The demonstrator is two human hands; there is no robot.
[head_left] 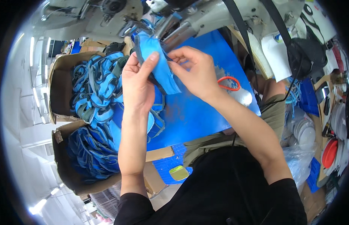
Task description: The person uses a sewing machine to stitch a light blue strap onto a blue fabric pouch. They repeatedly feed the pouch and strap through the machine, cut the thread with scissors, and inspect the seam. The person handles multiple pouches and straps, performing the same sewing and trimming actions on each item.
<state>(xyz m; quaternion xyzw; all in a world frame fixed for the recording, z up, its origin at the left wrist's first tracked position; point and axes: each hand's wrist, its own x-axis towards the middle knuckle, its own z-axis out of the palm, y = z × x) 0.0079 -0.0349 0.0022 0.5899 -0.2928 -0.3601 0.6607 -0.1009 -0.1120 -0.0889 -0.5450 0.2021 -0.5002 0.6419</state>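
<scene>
A light blue fabric piece [165, 77] with dark edging is stretched up to the metal arm of a sewing machine [178, 33]. My left hand [139, 77] grips the piece from its left side, with the thumb lying across its face. On the other side, my right hand [195, 69] pinches the dark strip along the piece's right edge between thumb and fingers. The fabric's upper end sits against the machine's metal parts, and the exact contact point is too small to tell. Its lower end hangs loose over the blue work table [189, 116].
An orange-red loop [229, 83], maybe a scissor handle, lies right of my right hand. Two cardboard boxes [64, 90] at left hold heaped blue fabric pieces [97, 150]. Black straps [240, 30] hang at upper right. Shelves with white discs [337, 118] stand far right.
</scene>
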